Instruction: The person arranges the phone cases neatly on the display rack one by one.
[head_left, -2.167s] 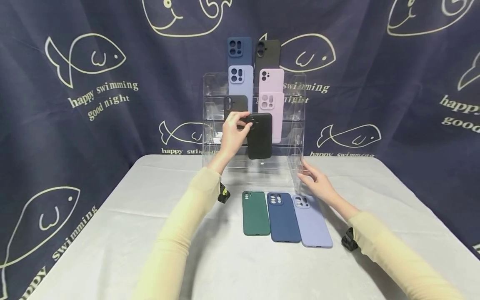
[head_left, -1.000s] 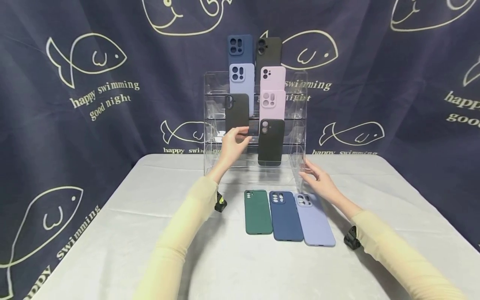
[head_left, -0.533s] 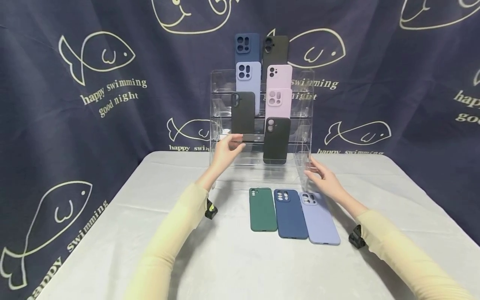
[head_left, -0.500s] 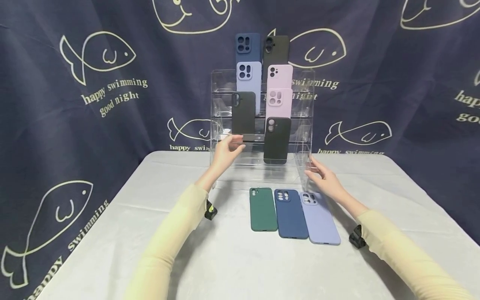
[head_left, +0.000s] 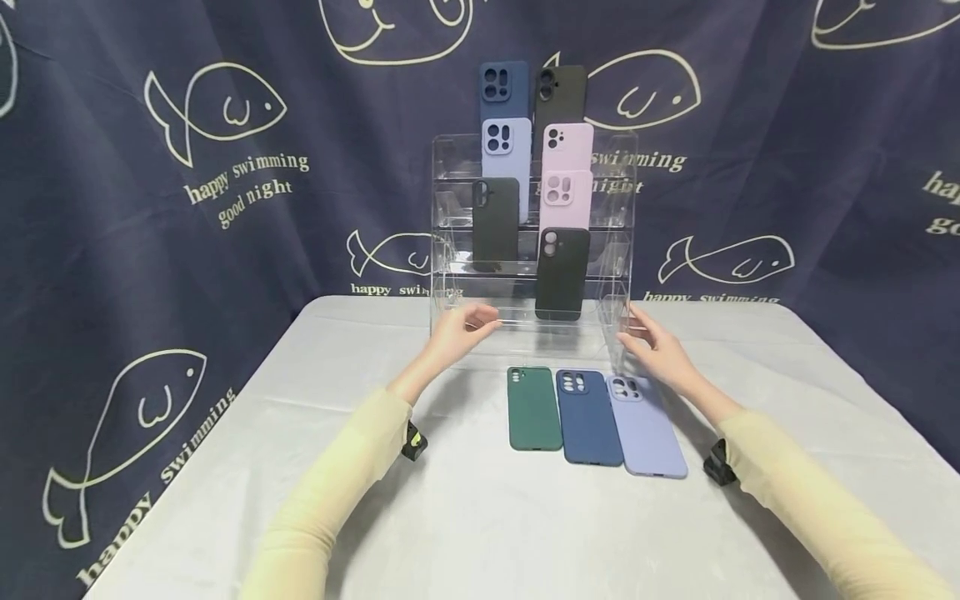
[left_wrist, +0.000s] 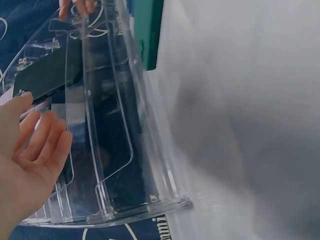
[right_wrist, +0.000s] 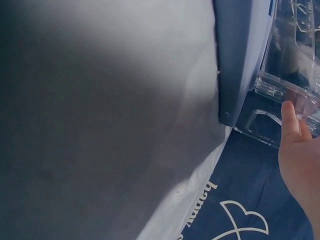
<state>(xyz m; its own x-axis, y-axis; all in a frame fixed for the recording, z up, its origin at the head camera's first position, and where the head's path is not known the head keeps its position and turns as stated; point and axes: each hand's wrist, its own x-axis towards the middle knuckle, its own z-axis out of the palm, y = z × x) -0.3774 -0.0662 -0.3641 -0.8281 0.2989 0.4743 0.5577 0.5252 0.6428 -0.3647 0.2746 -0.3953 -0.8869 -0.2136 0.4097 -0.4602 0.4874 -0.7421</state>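
Observation:
A clear tiered display stand [head_left: 517, 317] rises at the back of the table. My left hand [head_left: 461, 332] hovers before its lower left tiers, fingers loosely bent and holding nothing. Close to it, a black phone case [head_left: 561, 275] leans upright on a lower right tier. Another black phone case [head_left: 495, 221] stands higher on the left. In the right wrist view my right hand [right_wrist: 300, 160] grips the stand's right side edge; its fingers show partly through the plastic. In front lie a green phone case [head_left: 534, 410], a dark blue one [head_left: 590, 421] and a lavender one [head_left: 648, 433].
Higher tiers bear a dark blue case [head_left: 517, 96], a light blue case [head_left: 504, 171], a black case [head_left: 567, 96] and two pink cases, one pink case [head_left: 567, 154] behind the other. A fish-printed curtain [head_left: 262, 208] hangs behind the white-covered table [head_left: 487, 517].
My left hand held a black phone case 2.2 s ago; the case now stands on the lower right tier. The hand has since drawn away and downward. My right hand stays at the stand's side.

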